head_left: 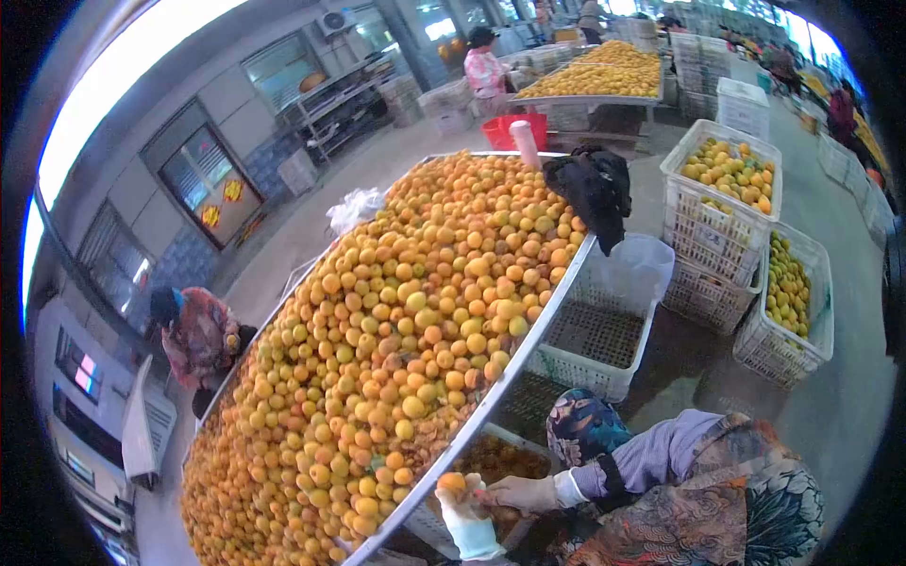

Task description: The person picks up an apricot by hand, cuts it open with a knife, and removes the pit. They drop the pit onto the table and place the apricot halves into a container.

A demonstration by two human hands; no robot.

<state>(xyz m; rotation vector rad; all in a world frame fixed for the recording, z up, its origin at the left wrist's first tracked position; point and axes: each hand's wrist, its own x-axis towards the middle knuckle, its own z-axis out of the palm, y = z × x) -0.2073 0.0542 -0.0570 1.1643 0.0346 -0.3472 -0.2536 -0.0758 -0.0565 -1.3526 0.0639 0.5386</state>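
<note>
At the bottom centre, my left hand [469,524], in a white glove, holds an orange fruit [451,483]. My bare right hand [524,493] comes in from the right in a purple striped sleeve, its fingers closed and meeting the gloved hand. What those fingers grip is too small to make out. Both hands are over a white crate [425,524] with brownish-orange material in it, beside the table's metal edge [514,379]. Yellow-orange fruits [377,330] cover the long table, with crushed pieces near its right edge.
A white crate [613,375] lined with clear plastic stands right of the table. Fruit-filled crates [722,241] are stacked behind it. Black cloth [590,184] and a pink bottle [524,141] occupy the far end. Co-workers sit at left [198,335] and behind [486,75].
</note>
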